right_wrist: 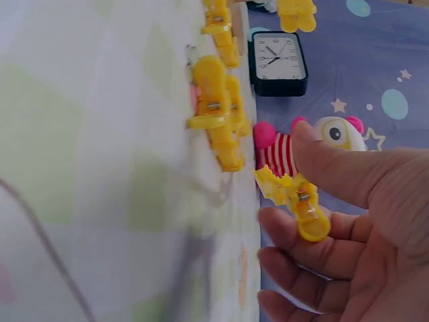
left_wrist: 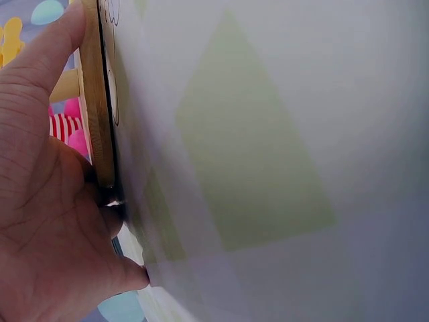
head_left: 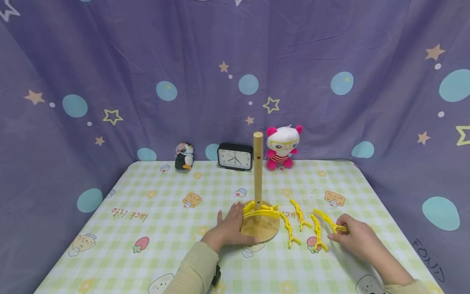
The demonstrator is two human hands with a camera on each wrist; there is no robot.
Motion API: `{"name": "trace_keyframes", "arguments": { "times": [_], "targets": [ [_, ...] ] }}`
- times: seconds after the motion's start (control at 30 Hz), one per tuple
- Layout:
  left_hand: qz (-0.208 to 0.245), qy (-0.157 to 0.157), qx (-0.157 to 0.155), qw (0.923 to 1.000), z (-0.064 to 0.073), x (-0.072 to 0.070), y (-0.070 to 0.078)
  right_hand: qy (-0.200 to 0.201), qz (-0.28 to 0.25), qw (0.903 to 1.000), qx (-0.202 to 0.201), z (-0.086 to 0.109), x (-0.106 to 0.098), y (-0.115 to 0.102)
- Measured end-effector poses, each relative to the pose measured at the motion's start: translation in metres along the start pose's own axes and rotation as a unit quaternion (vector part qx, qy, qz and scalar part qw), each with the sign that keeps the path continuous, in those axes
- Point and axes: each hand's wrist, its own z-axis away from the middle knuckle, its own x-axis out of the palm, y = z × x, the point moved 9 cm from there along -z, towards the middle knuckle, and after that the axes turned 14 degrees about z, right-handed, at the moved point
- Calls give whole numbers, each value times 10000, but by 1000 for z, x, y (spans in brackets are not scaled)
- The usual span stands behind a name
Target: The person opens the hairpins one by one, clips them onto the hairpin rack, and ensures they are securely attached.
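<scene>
A clip (head_left: pixel 328 221) sits at three o'clock from the stand (head_left: pixel 258 175), pinched at its handles by the right hand (head_left: pixel 354 237); loose clips (head_left: pixel 317 231) lie between; the left hand (head_left: pixel 230 226) grips the base (head_left: pixel 258 230) at nine o'clock, fingers extended; the table (head_left: pixel 169 241) stretches farther at nine, its right edge nearer at three.

Head view: left hand (head_left: pixel 232 228) covers left rim of wooden base (head_left: pixel 263 233); right hand (head_left: pixel 358 237) hides part of its yellow clip (head_left: pixel 326 219); both sleeves (head_left: pixel 196 267) cropped at bottom edge. Right wrist: thumb (right_wrist: pixel 338 166) blocks part of panda plush (right_wrist: pixel 348 133).
</scene>
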Motion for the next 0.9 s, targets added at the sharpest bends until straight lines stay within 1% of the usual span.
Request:
{"name": "trace_keyframes", "arguments": {
  "times": [0.1, 0.27, 0.37, 0.57, 0.77, 0.9],
  "targets": [
    [-5, -10, -31, 10000, -1, 0, 0, 314, -132, 9994, -72, -1, -10, -5],
    [65, -5, -21, 10000, -2, 1, -2, 885, -241, 9947, -474, -2, -24, -22],
    [73, -5, -16, 10000, -2, 1, -3, 1139, -289, 9903, -739, -4, -29, -36],
    [55, -18, -5, 10000, -3, 1, -3, 1536, -345, 9801, -1212, -8, -31, -64],
    [21, -2, -15, 10000, -4, 3, -6, 1863, -487, 9689, -1554, -15, -30, -92],
    [44, -4, -1, 10000, -4, 2, -5, 2079, -421, 9614, -1752, -21, -29, -112]
  ]
}}
